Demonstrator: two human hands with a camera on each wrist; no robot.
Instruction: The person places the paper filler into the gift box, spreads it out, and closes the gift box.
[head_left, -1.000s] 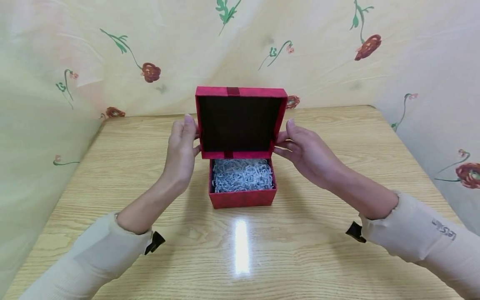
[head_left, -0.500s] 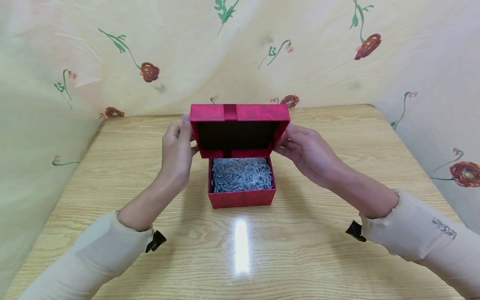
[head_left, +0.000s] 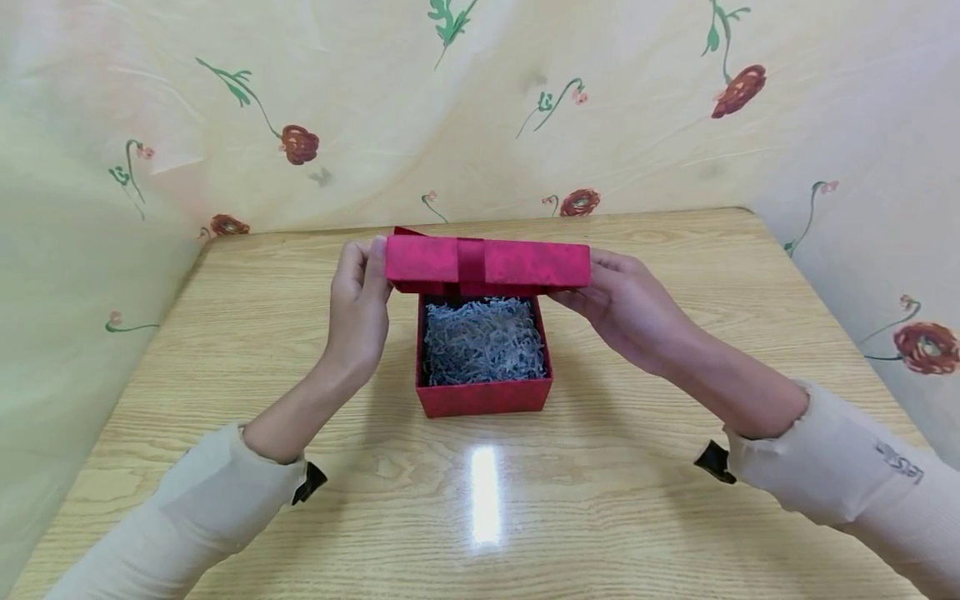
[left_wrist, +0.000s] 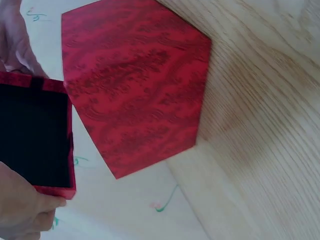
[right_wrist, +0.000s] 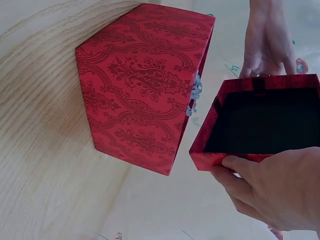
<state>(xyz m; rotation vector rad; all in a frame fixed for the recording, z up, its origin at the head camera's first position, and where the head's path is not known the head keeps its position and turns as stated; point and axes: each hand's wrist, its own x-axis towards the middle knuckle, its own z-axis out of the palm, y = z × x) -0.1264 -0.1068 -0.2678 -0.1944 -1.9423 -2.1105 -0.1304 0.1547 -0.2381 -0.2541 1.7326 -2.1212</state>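
Note:
A red patterned box lid (head_left: 525, 265) with a dark red ribbon band (head_left: 471, 265) is held above the back of a matching open box (head_left: 483, 400). Pale shredded paper (head_left: 483, 346) fills the box. My left hand (head_left: 358, 308) grips the lid's left side, thumb at its front corner. On the opposite side, my right hand (head_left: 633, 312) grips the lid, its fingers partly hidden behind it. Both wrist views show the lid's black inside (right_wrist: 270, 122) facing down toward the box and apart from the box's side wall (left_wrist: 140, 90). A few paper shreds (right_wrist: 195, 92) poke over the rim.
The box stands on a light wood-grain table (head_left: 337, 533). A floral cloth (head_left: 480, 108) hangs behind the table and along both sides. Pale sleeves with black clips (head_left: 307, 483) cover both forearms.
The lid has tipped forward from nearly upright to nearly level, so its front edge has come down and its black inside is hidden from the head view. Both hands keep their grip.

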